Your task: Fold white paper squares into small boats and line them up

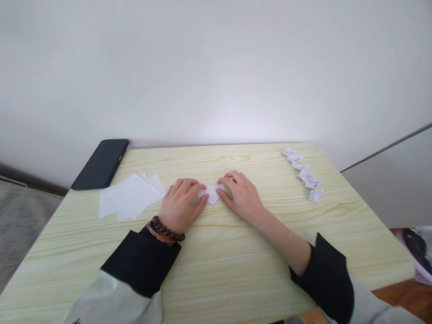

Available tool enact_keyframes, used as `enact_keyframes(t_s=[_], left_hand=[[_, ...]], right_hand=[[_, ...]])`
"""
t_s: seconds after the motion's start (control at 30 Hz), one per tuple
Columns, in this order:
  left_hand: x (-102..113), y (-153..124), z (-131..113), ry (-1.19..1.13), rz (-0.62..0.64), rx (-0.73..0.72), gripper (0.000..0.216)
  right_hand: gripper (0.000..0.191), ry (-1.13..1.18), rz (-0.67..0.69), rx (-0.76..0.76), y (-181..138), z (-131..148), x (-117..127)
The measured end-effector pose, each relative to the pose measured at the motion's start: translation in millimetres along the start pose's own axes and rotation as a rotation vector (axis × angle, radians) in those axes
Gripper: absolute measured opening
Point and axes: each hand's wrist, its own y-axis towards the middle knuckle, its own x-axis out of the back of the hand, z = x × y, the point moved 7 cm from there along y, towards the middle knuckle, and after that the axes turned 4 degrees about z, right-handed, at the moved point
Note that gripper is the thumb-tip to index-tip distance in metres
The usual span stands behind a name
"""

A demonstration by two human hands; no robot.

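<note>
Each side of the grip—left hand (178,204) and right hand (242,197)—is pinched on one end of a small folded paper (212,191); uneven pressure could skew it. The paper spans the gap between them, low over the bench (219,265). Loose white sheets (135,195) lie left of the grip; six folded paper pieces (304,176) line up well to its right; a black flat device (101,164) lies farther left, beyond the sheets.

Parked on the pale counter (222,270) are a black tablet (100,164), overlapping white sheets (137,194), six little paper figures (304,176) and a folded piece (213,197).
</note>
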Motion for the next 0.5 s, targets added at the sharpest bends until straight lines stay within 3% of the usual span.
enact_keyframes(t_s=[0.1,0.2,0.37,0.5], left_hand=[[-0.9,0.2,8.4,0.044,0.012,0.071,0.032],[-1.2,0.2,13.7,0.032,0.022,0.092,0.027],[-4.7,0.1,21.4,-0.163,0.081,0.134,0.019],[-6.6,0.9,23.9,-0.324,0.123,0.171,0.012]], right_hand=[[0.023,0.033,0.002,-0.001,7.7,1.3,-6.3],[0.028,0.108,0.012,0.038,10.3,3.1,-10.1],[0.021,0.235,0.010,0.070,6.1,2.3,-10.3],[0.032,0.233,0.015,0.082,4.4,4.2,-9.1]])
